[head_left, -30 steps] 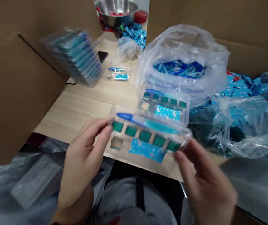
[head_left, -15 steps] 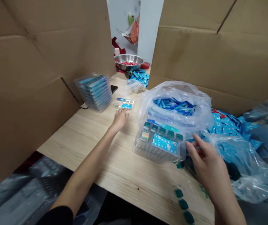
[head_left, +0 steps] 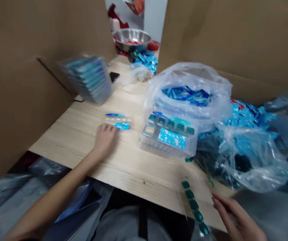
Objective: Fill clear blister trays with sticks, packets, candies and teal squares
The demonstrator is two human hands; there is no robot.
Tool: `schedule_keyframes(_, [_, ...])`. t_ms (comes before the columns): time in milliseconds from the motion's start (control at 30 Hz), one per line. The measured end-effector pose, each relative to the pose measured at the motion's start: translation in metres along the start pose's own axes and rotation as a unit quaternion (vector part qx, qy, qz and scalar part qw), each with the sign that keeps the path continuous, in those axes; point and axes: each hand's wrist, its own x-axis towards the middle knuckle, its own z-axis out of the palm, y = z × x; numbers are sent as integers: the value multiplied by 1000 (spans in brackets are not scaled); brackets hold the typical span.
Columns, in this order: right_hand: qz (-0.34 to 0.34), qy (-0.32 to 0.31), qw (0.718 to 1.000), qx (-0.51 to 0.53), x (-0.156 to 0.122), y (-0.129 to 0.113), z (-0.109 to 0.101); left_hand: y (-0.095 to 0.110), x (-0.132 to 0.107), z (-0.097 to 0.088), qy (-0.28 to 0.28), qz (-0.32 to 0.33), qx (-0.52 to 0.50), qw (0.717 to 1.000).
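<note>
Left hand (head_left: 105, 140) rests on the worktop (head_left: 65, 140), fingers (head_left: 106, 129) loose, just beside a flat clear tray (head_left: 118, 119) holding a blue packet (head_left: 122, 126); right hand (head_left: 236, 217) sits open beside a strip of green squares (head_left: 193, 202), fingers (head_left: 220, 204) released; a clear box (head_left: 167, 134) stands against a plastic bag (head_left: 186, 77) full of blue packets

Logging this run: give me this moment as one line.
left hand: beside blue packet | right hand: beside green-square strip | nearby: clear compartment tray
</note>
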Motion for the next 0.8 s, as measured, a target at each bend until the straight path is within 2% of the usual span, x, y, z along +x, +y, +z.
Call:
schedule_keyframes(33, [21, -1, 1000, 3, -5, 0, 0, -1, -28, 0, -3, 10, 14, 1000])
schedule_keyframes(100, [41, -22, 999, 10, -14, -3, 1, -4, -80, 2, 49, 58, 83, 994])
schedule_keyframes(133, [43, -40, 998, 11, -17, -5, 2, -4, -102, 2, 54, 92, 92, 990])
schedule_keyframes(200, [31, -77, 997, 5, -24, -6, 7, 0, -137, 4, 63, 146, 80, 984])
schedule_keyframes(267, [16, -95, 995, -11, -34, -7, 16, 11, -157, 6, 58, 187, 49, 979])
schedule_keyframes(367, [5, -96, 995, -30, -50, -10, 34, 37, -166, 10, 61, 249, 30, 966])
schedule_keyframes(467, [-6, -88, 995, -48, -64, -14, 53, 59, -161, 13, 70, 303, 32, 950])
schedule_keyframes(567, [-12, -70, 995, -71, -73, -15, 65, 73, -156, 14, 76, 326, 19, 942])
schedule_keyframes(667, [-16, -44, 996, -82, -78, -14, 65, 80, -155, 12, 96, 327, -29, 940])
schedule_keyframes(800, [-55, -11, 996, -72, -79, -24, 45, 90, -154, 6, 83, 281, -155, 943])
